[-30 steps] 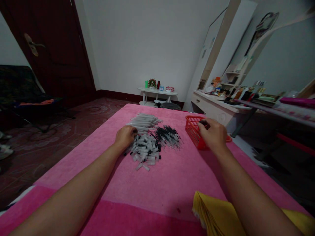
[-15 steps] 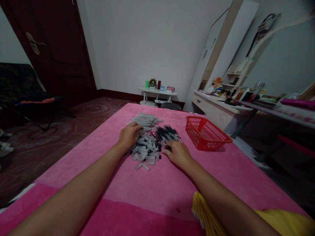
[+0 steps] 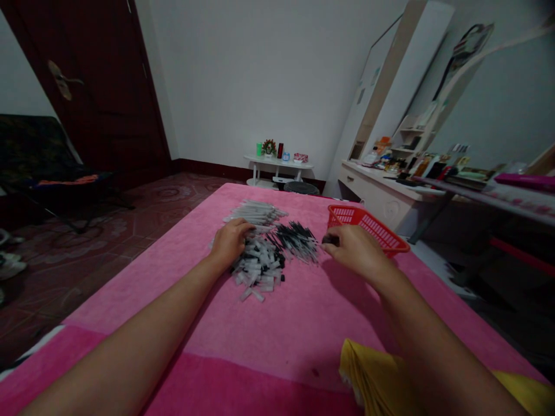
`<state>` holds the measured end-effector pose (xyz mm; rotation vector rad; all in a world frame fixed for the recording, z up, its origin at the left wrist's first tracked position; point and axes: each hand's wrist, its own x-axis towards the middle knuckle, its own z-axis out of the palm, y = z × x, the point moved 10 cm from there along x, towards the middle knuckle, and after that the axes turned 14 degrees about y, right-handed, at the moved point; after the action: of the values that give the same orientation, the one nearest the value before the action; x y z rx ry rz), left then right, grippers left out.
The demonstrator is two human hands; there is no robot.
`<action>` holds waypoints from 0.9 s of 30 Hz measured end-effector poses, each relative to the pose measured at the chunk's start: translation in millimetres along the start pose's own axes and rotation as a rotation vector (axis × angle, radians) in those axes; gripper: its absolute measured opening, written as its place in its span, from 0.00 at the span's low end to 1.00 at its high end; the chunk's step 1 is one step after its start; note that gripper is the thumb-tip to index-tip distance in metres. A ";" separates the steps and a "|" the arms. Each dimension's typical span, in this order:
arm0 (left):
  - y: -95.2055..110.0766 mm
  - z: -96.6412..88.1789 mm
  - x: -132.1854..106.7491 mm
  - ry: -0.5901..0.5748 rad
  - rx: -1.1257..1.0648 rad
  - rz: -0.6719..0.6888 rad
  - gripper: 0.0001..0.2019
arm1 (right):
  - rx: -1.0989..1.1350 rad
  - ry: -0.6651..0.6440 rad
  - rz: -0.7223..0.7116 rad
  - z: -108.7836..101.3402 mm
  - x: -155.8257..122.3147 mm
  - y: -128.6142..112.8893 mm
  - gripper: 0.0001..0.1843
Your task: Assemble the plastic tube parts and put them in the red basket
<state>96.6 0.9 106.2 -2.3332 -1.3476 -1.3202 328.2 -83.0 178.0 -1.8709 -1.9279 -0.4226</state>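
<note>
**Hands at the heap of pen parts, a small dark piece lifted beside the basket**

Everything was gathered around one heap [image 3: 260,268] of short pale and black pieces, lying near the middle of a pink cloth [image 3: 277,323] that covered the table. Judging by the layout, the parts had been sorted by kind so that each could be reached without searching: a bundle of long pale tubes [image 3: 255,212] lay just behind the heap, and a fan of thin black sticks [image 3: 295,240] lay touching its right side.

The left hand [image 3: 229,242] rested on the far left edge of the heap, fingers curled down onto the pieces where heap and tubes met. Whether it had closed on any one piece could not be told, since the fingertips were hidden.

The right hand [image 3: 353,251] hovered to the right of the heap, past the black sticks, raised a little off the cloth. Its thumb and fingers were pinched narrowly on a small dark piece [image 3: 329,238], too small to name more closely; the pinch kept it clear of the loose parts below.

A red basket [image 3: 381,231] with slatted walls stood further right of the heap, just behind the right hand. The hand covered part of it, and what showed of its inside appeared to hold nothing, though the floor was not fully in view.

A yellow cloth [image 3: 377,375] lay nearer the person than the heap.
</note>
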 end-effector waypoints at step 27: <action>19.2 -3.7 0.0 0.057 -0.056 0.156 0.19 | 0.074 -0.023 -0.009 9.2 -1.8 -7.7 0.07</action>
<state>108.9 -12.2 113.9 -2.3622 -1.1011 -1.3826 319.8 -80.4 169.8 -1.8286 -1.9407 -0.3288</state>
